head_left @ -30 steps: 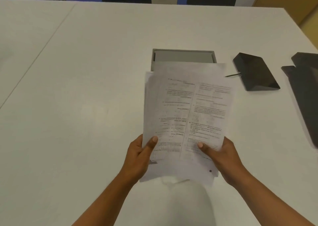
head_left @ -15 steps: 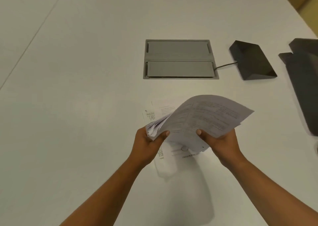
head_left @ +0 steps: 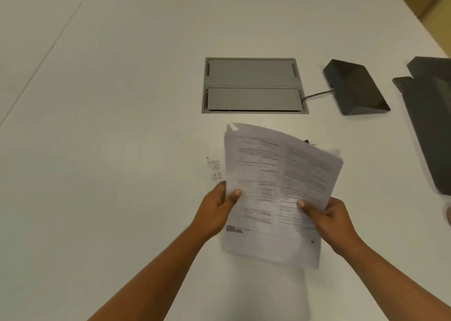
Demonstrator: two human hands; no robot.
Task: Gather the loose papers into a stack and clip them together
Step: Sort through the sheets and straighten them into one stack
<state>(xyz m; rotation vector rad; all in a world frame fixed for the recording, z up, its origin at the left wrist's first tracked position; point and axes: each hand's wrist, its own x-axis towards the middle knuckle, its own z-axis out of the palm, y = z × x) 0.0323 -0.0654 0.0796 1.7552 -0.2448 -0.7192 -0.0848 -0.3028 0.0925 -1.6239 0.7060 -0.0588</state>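
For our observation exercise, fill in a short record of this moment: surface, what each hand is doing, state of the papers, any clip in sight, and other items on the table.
surface: white table
left hand: grips the left edge of the papers
right hand: grips the right edge
papers: held above the table, edges uneven, not clipped
loose sheet: on the table, partly hidden under the held papers
clip: small dark object past the far edge; likely a clip, too small to tell
other items: grey cable hatch, black wedge device
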